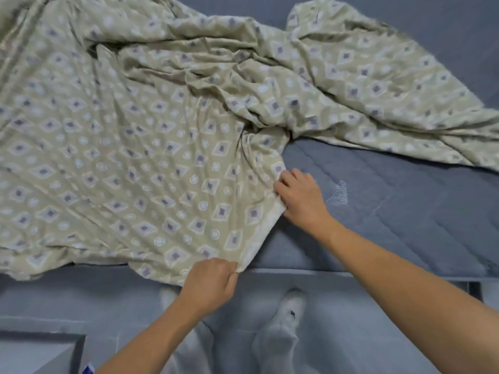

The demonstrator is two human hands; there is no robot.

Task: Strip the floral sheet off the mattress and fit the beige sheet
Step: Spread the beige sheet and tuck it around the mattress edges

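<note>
A beige sheet (140,147) printed with diamonds and circles lies crumpled over the left and far part of a grey-blue quilted mattress (391,211). Its pale hem runs diagonally between my two hands. My left hand (213,283) pinches the hem at the mattress's near edge, fingers curled round the cloth. My right hand (299,195) grips the same hem farther up on the mattress top, fingertips tucked into the fabric. The right half of the mattress is bare. No floral sheet shows.
Below the mattress edge is grey tiled floor (364,333), with my light trousers and a white shoe (290,309) on it. A grey-white box or furniture corner (37,354) stands at the bottom left.
</note>
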